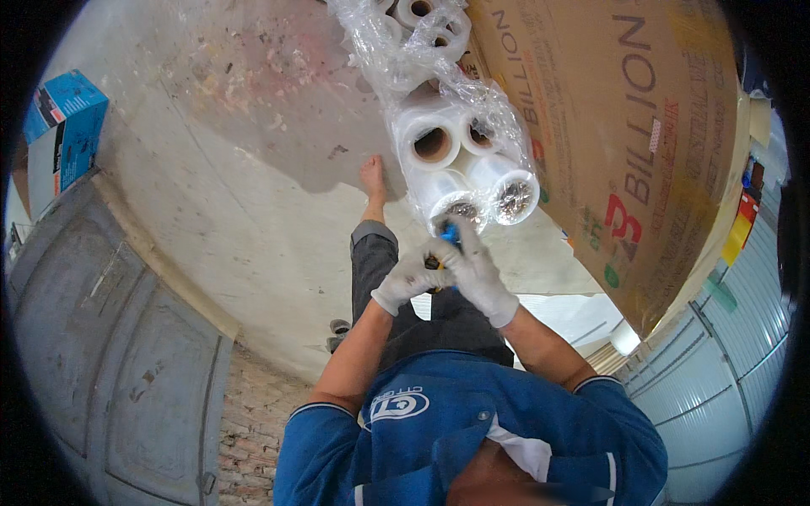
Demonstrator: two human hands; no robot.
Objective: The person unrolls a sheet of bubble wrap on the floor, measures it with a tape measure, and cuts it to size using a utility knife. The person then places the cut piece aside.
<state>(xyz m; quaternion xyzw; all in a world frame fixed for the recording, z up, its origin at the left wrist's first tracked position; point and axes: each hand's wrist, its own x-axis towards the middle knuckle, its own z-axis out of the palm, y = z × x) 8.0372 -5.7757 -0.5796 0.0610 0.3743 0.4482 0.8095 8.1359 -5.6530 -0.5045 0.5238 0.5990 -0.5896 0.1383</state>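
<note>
Both my hands wear pale work gloves and meet in front of my body. My left hand (pixel 407 279) is closed around the lower part of a small blue tool (pixel 451 233) with black and yellow parts. The right hand (pixel 477 271) is closed on it too, its fingers over the blue upper end. Most of the tool is hidden by the gloves, so its exact kind does not show. Just beyond my fingers lies a bundle of clear plastic film rolls (pixel 456 187), with brown cardboard cores, inside crinkled transparent wrap (pixel 498 101).
Large brown cardboard (pixel 582 110) lines the right side, beside the rolls. At the left are a blue box (pixel 78 118) and grey panelled doors (pixel 148 363). My bare foot (pixel 372 175) is on the stained concrete floor (pixel 245 160). Corrugated metal (pixel 717 371) stands at the right.
</note>
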